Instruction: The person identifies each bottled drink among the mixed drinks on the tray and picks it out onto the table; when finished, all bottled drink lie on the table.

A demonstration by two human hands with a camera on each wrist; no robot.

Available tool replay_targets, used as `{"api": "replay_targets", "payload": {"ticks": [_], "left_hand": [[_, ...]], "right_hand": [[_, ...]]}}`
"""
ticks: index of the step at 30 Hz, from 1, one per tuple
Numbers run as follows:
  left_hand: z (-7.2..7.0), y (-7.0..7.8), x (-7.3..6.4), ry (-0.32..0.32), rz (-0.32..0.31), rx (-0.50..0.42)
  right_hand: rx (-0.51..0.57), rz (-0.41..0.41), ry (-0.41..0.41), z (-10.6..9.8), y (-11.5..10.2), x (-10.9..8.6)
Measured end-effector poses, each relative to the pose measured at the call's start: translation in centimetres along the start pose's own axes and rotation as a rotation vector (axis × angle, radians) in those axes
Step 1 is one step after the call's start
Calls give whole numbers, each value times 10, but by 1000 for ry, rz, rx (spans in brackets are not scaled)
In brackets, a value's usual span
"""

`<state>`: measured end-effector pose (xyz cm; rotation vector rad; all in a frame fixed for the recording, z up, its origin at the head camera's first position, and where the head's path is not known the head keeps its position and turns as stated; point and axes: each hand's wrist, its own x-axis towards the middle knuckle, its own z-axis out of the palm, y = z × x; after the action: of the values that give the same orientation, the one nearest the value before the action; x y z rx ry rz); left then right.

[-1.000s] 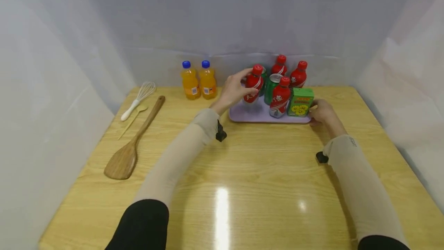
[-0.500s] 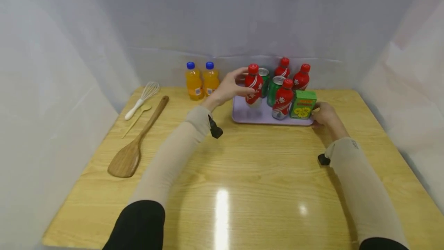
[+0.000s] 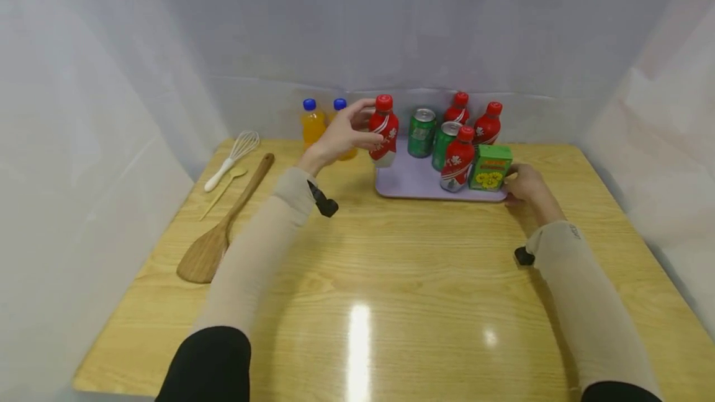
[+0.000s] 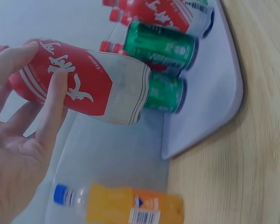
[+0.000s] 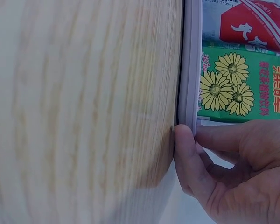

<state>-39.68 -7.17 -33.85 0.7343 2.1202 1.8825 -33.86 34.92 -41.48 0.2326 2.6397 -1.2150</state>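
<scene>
My left hand [image 3: 341, 135] grips a red-labelled drink bottle [image 3: 383, 131] upright, lifted at the left end of the lilac tray [image 3: 404, 186]. In the left wrist view the thumb and fingers wrap the upper part of the bottle [image 4: 84, 84]. With thumb and fingertips my right hand [image 5: 238, 163] pinches the near right corner of the tray [image 5: 191, 70], beside a green drink carton [image 3: 490, 168] with yellow flowers. Two green cans [image 3: 421, 133] and several more red bottles [image 3: 457, 160] stand on the tray.
Two orange drink bottles [image 3: 313, 121] with blue caps stand behind my left hand, partly hidden by it. At the left lie a white-handled whisk [image 3: 231, 160], a small pale spoon [image 3: 223, 192] and a wooden spatula [image 3: 203, 253]. A pale sheet [image 3: 357, 23] hangs behind the table.
My left hand has moved left with the red bottle, away from the cans, uncovering the rear can and the tray's left part. The right hand keeps its hold on the tray corner.
</scene>
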Motion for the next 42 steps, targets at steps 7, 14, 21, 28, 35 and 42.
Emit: {"api": "replay_targets", "payload": {"ticks": [7, 14, 21, 28, 35, 42], "left_hand": [[-30, 1, -18, 87, 26, 31], [-58, -8, -37, 186, -34, 96], [-82, -29, -56, 280, -111, 113], [-98, -40, -67, 372, -166, 88], [-110, -44, -76, 392, -211, 129], [-119, -49, -84, 417, -241, 139]], "right_hand": [[24, -14, 8, -4, 3, 3], [10, -3, 1, -5, 2, 7], [-1, 1, -19, -5, -2, 3], [-1, 9, -26, -5, -5, 0], [7, 2, -23, -5, -3, 0], [-4, -10, -21, -2, 2, 1]]}}
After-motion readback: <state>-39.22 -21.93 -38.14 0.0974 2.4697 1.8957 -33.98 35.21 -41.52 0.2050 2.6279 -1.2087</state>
